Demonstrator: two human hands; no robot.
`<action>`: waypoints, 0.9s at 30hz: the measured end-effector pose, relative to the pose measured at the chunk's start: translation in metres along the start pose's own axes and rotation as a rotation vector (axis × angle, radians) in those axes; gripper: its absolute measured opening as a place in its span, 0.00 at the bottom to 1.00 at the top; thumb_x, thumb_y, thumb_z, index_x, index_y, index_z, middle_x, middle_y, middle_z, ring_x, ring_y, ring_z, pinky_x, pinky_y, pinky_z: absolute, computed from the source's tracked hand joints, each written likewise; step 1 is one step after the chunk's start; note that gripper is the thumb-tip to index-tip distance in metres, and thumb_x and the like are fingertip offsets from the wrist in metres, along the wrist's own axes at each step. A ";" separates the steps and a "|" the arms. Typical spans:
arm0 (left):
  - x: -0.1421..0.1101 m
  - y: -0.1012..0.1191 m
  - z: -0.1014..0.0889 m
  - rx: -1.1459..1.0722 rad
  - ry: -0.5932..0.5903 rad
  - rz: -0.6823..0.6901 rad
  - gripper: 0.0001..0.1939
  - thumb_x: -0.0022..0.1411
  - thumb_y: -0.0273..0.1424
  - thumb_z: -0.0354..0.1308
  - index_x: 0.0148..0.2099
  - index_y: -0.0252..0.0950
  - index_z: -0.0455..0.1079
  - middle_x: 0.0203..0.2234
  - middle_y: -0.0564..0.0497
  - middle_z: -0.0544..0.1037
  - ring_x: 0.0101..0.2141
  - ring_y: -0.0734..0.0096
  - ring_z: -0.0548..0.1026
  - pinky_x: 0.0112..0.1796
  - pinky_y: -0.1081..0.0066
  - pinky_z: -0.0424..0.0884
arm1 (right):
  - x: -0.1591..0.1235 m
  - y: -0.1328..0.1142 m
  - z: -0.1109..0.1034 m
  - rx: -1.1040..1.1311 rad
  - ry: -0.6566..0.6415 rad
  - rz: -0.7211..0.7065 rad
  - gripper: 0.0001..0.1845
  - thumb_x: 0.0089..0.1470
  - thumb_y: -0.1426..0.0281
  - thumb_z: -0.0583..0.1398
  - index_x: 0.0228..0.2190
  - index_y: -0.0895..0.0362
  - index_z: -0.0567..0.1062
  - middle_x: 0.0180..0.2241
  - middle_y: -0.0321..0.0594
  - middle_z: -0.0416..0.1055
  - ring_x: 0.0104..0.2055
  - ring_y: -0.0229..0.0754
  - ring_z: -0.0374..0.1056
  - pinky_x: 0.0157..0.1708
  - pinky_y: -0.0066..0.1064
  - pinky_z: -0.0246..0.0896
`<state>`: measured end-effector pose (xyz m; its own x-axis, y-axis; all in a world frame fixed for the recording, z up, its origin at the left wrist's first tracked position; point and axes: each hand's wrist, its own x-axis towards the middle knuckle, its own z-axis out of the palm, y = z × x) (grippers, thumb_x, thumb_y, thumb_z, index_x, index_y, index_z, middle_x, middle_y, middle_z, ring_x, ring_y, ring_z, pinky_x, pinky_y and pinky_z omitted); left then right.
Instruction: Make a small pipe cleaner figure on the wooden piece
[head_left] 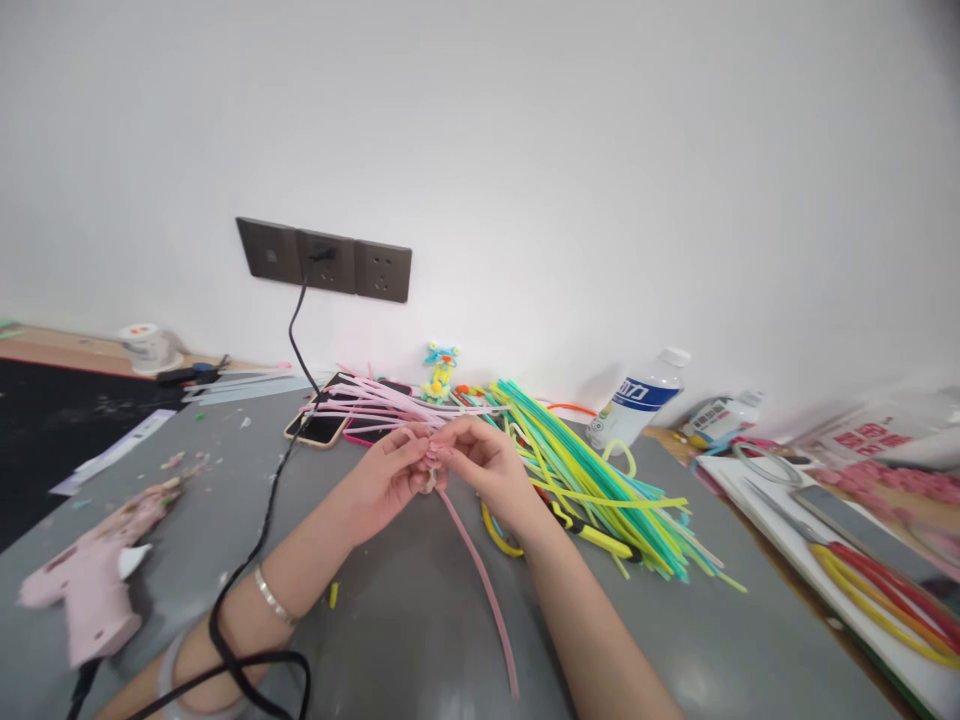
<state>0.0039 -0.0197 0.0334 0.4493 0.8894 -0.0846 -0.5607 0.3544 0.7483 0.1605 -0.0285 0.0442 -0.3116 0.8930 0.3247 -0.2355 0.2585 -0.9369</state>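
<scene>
- We bring our left hand point(384, 487) in from seven o'clock and our right hand point(491, 468) from five, fingers bent and meeting between.
- Both pinch the upper end of a pink strip point(478, 562); which fingertip presses where, we cannot tell.
- Our strip hangs below our hands, over the grey table point(390, 620), its long axis bowing toward five o'clock.
</scene>
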 end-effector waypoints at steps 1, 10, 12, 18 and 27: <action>0.000 -0.001 0.000 -0.013 0.007 -0.001 0.15 0.48 0.33 0.72 0.30 0.33 0.70 0.19 0.56 0.71 0.22 0.75 0.73 0.26 0.76 0.72 | 0.000 0.000 0.000 -0.003 0.004 -0.004 0.08 0.54 0.65 0.66 0.32 0.57 0.75 0.26 0.34 0.72 0.22 0.34 0.69 0.25 0.28 0.68; 0.002 -0.004 0.001 -0.144 0.058 -0.010 0.12 0.48 0.28 0.73 0.30 0.31 0.72 0.21 0.55 0.74 0.21 0.83 0.71 0.24 0.84 0.70 | 0.001 0.002 -0.002 -0.118 0.070 -0.049 0.07 0.54 0.66 0.66 0.31 0.56 0.76 0.27 0.35 0.72 0.25 0.35 0.69 0.27 0.27 0.68; 0.002 -0.003 0.002 -0.112 0.047 0.002 0.11 0.48 0.28 0.72 0.31 0.31 0.73 0.22 0.54 0.76 0.23 0.80 0.73 0.23 0.83 0.70 | 0.002 0.002 -0.002 -0.085 0.093 -0.031 0.08 0.53 0.65 0.66 0.31 0.56 0.75 0.28 0.34 0.72 0.25 0.35 0.69 0.27 0.28 0.68; 0.003 -0.004 0.000 -0.025 0.055 0.064 0.12 0.48 0.26 0.72 0.35 0.32 0.76 0.27 0.52 0.78 0.26 0.77 0.74 0.25 0.80 0.70 | 0.004 0.010 0.000 -0.058 0.205 -0.026 0.11 0.52 0.64 0.67 0.30 0.56 0.72 0.29 0.34 0.72 0.28 0.36 0.70 0.31 0.29 0.69; 0.004 0.000 -0.002 0.036 0.059 0.074 0.08 0.52 0.28 0.69 0.35 0.31 0.76 0.28 0.51 0.78 0.26 0.76 0.73 0.25 0.77 0.70 | 0.001 0.011 0.000 -0.159 0.130 -0.036 0.09 0.56 0.66 0.64 0.39 0.54 0.74 0.34 0.37 0.74 0.33 0.39 0.74 0.36 0.32 0.70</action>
<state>0.0044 -0.0158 0.0316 0.3652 0.9286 -0.0657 -0.5650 0.2772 0.7771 0.1577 -0.0250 0.0347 -0.1814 0.9195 0.3487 -0.0924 0.3370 -0.9369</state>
